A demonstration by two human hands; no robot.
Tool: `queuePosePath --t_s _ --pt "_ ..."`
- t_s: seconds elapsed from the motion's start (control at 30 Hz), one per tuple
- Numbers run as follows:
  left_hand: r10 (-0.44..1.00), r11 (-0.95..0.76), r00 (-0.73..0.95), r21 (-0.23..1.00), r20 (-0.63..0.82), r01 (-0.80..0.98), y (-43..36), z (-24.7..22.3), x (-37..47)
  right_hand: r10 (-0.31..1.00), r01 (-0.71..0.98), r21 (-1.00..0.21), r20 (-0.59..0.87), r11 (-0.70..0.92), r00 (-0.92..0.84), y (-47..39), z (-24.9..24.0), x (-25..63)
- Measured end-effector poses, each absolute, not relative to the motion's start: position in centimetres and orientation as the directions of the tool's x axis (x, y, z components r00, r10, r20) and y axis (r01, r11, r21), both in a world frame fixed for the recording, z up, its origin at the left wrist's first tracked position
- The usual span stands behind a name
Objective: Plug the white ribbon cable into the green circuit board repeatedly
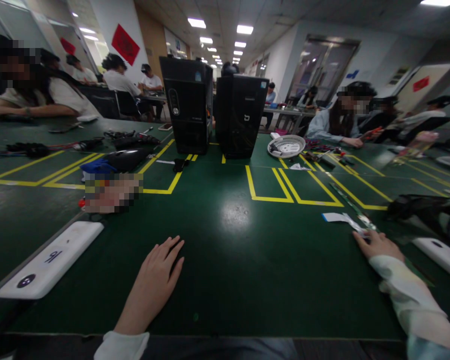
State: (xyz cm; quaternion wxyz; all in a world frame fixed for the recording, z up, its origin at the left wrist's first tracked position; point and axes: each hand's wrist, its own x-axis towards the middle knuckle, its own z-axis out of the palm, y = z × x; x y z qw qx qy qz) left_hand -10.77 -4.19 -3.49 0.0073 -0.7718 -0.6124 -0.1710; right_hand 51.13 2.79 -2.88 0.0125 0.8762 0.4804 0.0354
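Note:
My left hand (161,270) lies palm down on the green tabletop (225,280), fingers stretched out and holding nothing. At the right, my right hand (380,245) has its thumb and fingers closed around the near end of a white flat ribbon cable (337,217) with a blue tip. A thin green strip (347,199), which looks like a narrow circuit board, runs away from the same spot. Whether the fingers also grip this strip is hidden.
Two black computer towers (189,105) stand at the back. A white basket (287,146) and loose parts sit behind yellow tape outlines. White power-bank-like devices (52,260) lie at both sides. Dark tools and cables (131,145) are at the left. Other people (345,115) sit around.

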Motion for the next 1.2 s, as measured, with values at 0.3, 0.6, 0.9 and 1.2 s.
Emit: queuePosePath --t_s 0.3,0.6,0.9,1.2 --pt "0.933 -0.263 0.204 0.175 0.297 0.949 -4.1 -4.1 -11.0 0.829 0.825 0.085 0.069 -0.559 0.554 2.9 -3.8 51.8" --pt "0.941 -0.250 0.199 0.168 0.274 0.953 -4.2 -3.6 -10.8 0.814 0.812 0.063 0.054 -0.580 0.578 2.8 -3.5 51.4" --pt "0.943 -0.249 0.193 0.188 0.272 0.950 -4.1 -3.7 -10.9 0.818 0.826 0.027 0.157 -0.563 0.553 2.8 -3.9 51.4" --pt "0.938 -0.255 0.197 0.182 0.287 0.950 -4.2 -3.7 -10.7 0.941 0.969 -0.006 0.235 -0.248 0.242 3.9 -5.0 49.5"
